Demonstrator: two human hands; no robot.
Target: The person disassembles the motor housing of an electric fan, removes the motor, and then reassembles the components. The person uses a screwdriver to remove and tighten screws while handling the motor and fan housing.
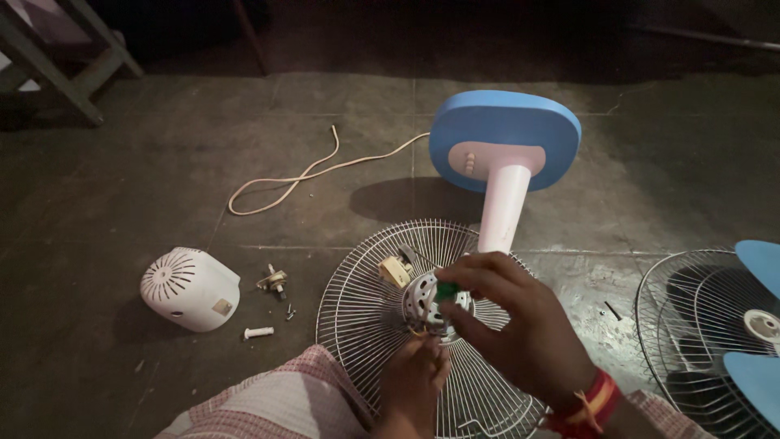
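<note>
A table fan lies on its side on the floor, its blue base [504, 134] and white neck [504, 203] pointing away from me. Its round wire rear guard [357, 317] faces up with the bare metal motor [422, 299] at its centre. My right hand [516, 325] pinches a green-handled tool [446, 289] against the motor. My left hand [414, 382] holds thin wires just below the motor. A small beige part [396, 271] sits beside the motor on the guard.
A white motor cover [191, 289] lies on the left, with a small metal knob part [274, 282], screws and a white peg [258, 332] beside it. The cream power cord [309, 172] loops behind. Another wire guard [707, 325] with blue blades [760, 260] rests at right.
</note>
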